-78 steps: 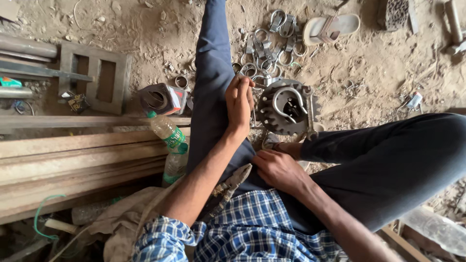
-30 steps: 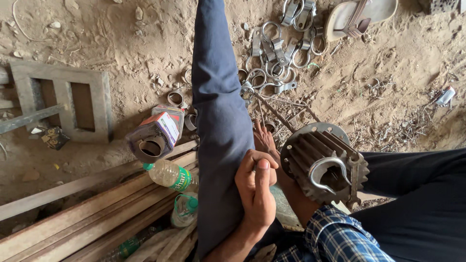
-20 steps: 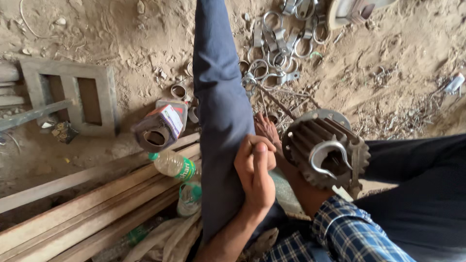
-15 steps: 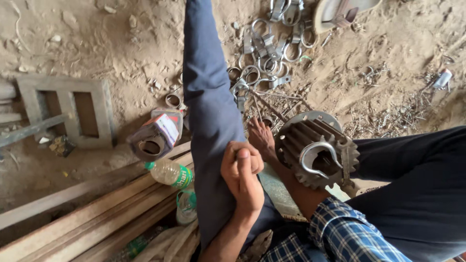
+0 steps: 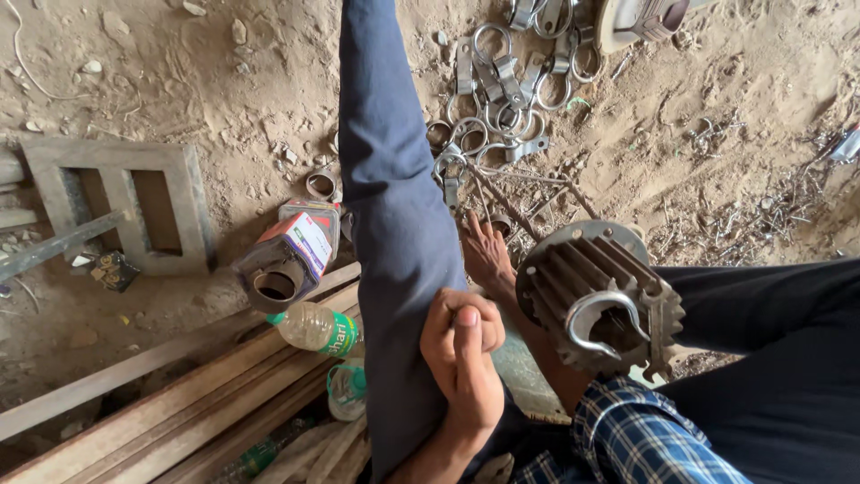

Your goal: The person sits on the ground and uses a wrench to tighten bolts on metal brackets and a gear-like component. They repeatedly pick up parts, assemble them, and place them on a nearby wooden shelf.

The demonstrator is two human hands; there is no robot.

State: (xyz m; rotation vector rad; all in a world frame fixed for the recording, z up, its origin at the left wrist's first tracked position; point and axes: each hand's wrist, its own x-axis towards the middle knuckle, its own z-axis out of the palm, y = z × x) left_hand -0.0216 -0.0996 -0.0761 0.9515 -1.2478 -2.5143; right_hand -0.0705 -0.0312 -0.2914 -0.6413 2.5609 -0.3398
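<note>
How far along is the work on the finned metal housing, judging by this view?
Done: one ring hangs on the finned housing. In hand: nothing gripped; the right hand lies open on the ground beside the housing, the left hand is fisted on the thigh. Left: a pile of loose rings lies in the dirt beyond.

Ribbed grey metal housing (image 5: 602, 300): round, finned, toothed along its lower rim, worn and dusty. Sits tilted on the person's right forearm, just above the checked sleeve, between the two legs. A curved metal hook (image 5: 598, 314) lies against its open face, loop end toward the camera. Whether the hook is fixed to the housing or loose can't be told
</note>
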